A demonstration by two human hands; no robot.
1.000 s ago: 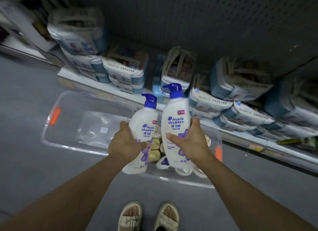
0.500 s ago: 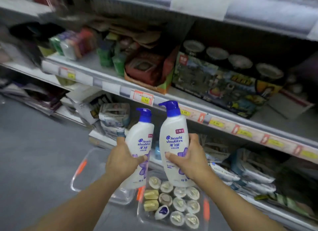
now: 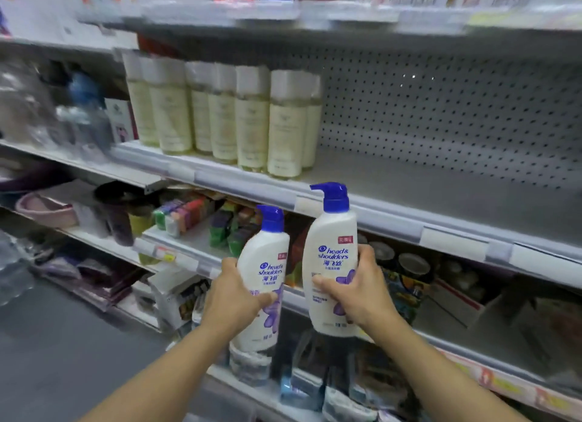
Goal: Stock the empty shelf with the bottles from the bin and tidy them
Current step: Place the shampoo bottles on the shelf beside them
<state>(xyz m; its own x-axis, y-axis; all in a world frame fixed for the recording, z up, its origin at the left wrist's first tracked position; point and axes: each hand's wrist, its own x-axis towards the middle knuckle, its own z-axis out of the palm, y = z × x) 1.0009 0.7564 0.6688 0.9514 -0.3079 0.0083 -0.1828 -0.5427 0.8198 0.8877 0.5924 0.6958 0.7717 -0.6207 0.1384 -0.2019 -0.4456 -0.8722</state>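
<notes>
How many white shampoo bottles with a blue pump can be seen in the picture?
2. One shampoo bottle is held in the left hand; the other shampoo bottle is held a little higher in the right hand. Neither stands on the shelf yet.

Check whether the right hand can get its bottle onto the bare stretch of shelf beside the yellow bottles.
Probably yes. The right hand holds its bottle upright just below the shelf edge, and the stretch right of the yellow bottles looks bare, with nothing between.

Blurred goods [image 3: 195, 215] on lower shelves [image 3: 176, 251]
</notes>
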